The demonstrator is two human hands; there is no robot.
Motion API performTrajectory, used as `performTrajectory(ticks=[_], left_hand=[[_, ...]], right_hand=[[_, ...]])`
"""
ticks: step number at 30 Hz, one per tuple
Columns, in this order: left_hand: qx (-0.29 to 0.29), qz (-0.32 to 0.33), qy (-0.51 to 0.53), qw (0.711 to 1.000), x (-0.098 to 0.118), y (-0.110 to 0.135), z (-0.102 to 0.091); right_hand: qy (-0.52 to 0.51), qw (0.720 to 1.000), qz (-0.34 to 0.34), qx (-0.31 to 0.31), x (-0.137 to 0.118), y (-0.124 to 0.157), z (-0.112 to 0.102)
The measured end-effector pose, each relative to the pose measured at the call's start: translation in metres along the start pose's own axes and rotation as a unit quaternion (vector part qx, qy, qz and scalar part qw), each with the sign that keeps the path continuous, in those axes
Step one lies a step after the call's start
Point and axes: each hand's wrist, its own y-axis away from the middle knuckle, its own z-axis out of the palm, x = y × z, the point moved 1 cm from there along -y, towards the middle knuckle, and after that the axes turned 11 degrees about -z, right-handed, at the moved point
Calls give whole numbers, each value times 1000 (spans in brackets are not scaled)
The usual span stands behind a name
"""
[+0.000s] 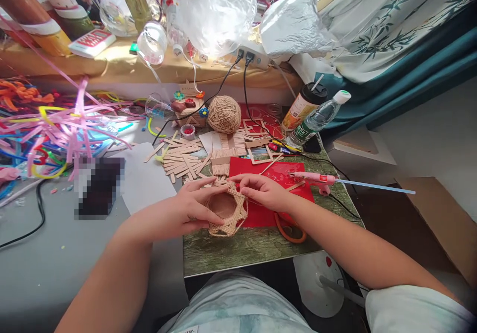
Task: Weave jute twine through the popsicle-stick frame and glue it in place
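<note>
Near the table's front edge, my left hand (199,206) grips a twine-wrapped craft-stick basket (238,213) with a round opening, its fingers spread across the left side and top. My right hand (264,191) is closed in a pinch at the basket's upper right edge. Whatever lies between its fingertips, perhaps a strand of twine, is too small to make out. Under the right forearm are orange-handled scissors (290,233), partly hidden. A red sheet (257,213) lies beneath and beside the basket. Beyond it rests a ball of twine (224,114).
A pink glue gun (315,178) with a long glue stick lies at right. Loose craft sticks (182,159) spread behind my hands. A water bottle (316,119) and a lidded cup (303,104) stand back right. Pipe cleaners (55,129) pile up at left; black cords (244,84) cross the back.
</note>
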Motion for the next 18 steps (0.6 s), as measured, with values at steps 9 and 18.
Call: performTrajectory(ticks=[9, 18], left_hand=[[47, -115, 36, 992, -24, 4, -11], [108, -346, 185, 913, -23, -3, -11]], right_hand=[[160, 981, -66, 86, 3, 26, 14], [252, 960, -77, 90, 2, 42, 35]])
